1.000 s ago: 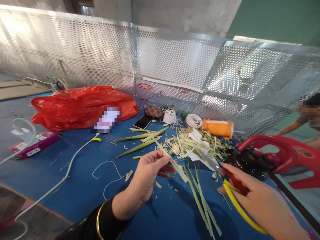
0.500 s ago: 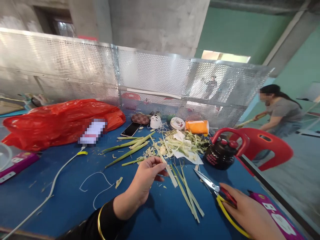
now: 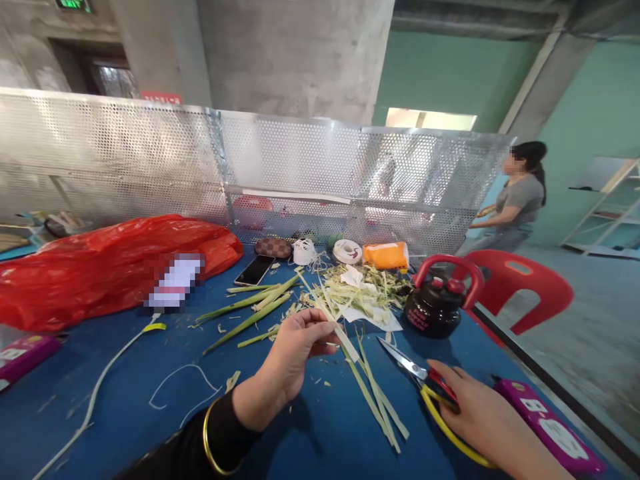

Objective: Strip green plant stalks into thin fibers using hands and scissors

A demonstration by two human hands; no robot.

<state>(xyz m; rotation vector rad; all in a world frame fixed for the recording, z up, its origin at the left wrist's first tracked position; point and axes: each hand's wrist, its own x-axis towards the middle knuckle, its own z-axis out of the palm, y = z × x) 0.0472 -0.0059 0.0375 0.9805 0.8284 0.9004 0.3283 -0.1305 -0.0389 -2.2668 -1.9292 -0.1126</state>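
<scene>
At the lower centre of the frame, the left hand (image 3: pixel 300 350) pinches a pale leaf strip (image 3: pixel 350 347) between thumb and fingers, the strip slanting down to the right. At the lower right, the right hand (image 3: pixel 480 408) has its fingers closed around the red handle of a pair of scissors (image 3: pixel 411 367), whose blades point toward the upper left. Between the hands, several narrow strips (image 3: pixel 375 402) lie on the blue desk (image 3: pixel 125 427). Left of centre lie longer green stalks (image 3: pixel 255 320); right of centre, a heap of shredded leaf (image 3: pixel 370 293) sits beside a black jug (image 3: pixel 433 317). A red plastic bag (image 3: pixel 100 273) fills the middle left.
</scene>
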